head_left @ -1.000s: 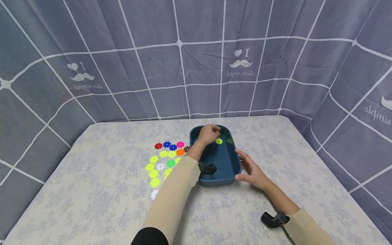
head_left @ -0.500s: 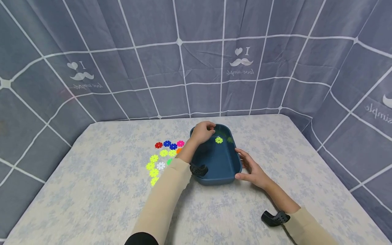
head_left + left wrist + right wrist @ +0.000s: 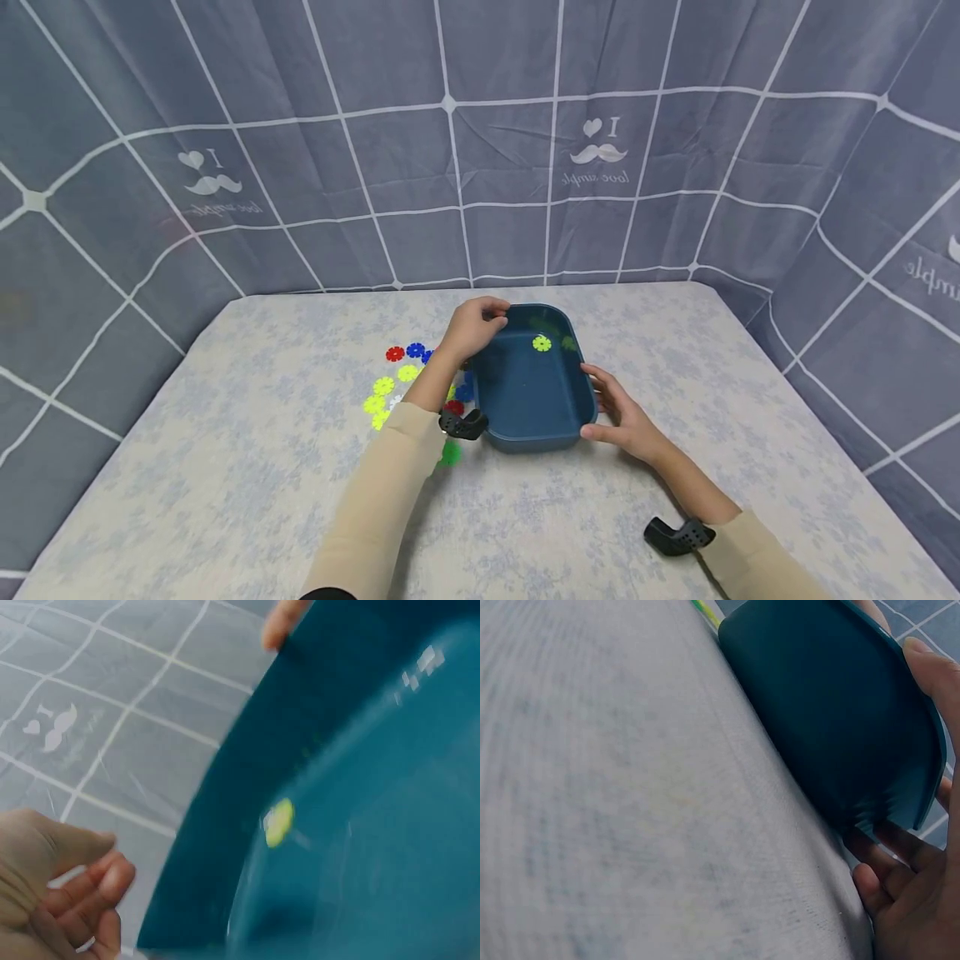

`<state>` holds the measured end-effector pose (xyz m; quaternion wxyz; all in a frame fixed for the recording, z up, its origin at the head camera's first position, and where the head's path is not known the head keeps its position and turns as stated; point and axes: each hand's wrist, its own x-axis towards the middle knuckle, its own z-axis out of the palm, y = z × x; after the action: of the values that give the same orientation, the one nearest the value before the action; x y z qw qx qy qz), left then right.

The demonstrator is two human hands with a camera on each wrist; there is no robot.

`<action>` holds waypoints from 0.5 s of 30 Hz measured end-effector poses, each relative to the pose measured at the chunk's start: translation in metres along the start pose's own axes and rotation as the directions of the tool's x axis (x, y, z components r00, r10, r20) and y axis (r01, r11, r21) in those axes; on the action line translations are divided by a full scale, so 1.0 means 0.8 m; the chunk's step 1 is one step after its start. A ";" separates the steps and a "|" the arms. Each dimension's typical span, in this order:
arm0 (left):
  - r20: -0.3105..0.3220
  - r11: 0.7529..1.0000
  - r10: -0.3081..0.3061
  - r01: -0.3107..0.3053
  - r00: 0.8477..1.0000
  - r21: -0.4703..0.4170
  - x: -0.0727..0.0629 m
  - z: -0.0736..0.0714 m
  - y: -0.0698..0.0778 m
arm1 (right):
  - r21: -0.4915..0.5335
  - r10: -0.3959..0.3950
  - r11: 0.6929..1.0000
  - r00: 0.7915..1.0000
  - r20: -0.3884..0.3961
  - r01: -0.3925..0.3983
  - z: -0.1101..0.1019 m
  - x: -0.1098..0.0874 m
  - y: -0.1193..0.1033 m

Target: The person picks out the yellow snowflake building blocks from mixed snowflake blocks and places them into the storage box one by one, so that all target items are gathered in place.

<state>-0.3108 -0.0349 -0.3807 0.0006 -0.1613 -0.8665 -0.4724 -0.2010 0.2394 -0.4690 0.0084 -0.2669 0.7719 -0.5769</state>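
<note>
A dark teal plastic box [image 3: 528, 387] sits on the table, with a yellow-green snowflake disc [image 3: 542, 343] lying inside near its far end. My left hand [image 3: 472, 327] hovers at the box's far left rim, palm down. Its fingers are loosely curled with nothing between them, as the left wrist view shows. My right hand [image 3: 622, 421] rests against the box's right side, thumb and fingers spread along the outside. In the right wrist view its thumb [image 3: 922, 664] lies at the rim and the other fingers touch the wall lower down.
Several loose snowflake discs lie left of the box, among them a red disc [image 3: 395, 354], a blue disc [image 3: 416, 350] and a green disc [image 3: 450, 452]. My left forearm hides part of this group. A grey curtain [image 3: 495, 150] with white lines rises behind the table [image 3: 225, 467].
My left hand has moved left, from over the inside of the box to its left rim. The right hand, the box and the disc inside stay in place.
</note>
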 end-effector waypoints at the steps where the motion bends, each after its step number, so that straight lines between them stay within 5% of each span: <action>1: -0.007 1.000 -0.005 0.005 1.000 -0.002 -0.002 -0.003 -0.002 | -0.002 -0.003 1.000 1.000 0.000 0.003 0.000 0.000 0.000; 15: -0.044 0.998 -0.060 0.059 0.997 -0.018 -0.024 -0.029 -0.026 | 0.005 -0.010 1.000 1.000 0.002 0.010 0.000 0.000 0.003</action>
<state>-0.3024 -0.0699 -0.3879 0.0043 -0.1247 -0.8666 -0.4831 -0.2021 0.2397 -0.4709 0.0070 -0.2711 0.7691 -0.5788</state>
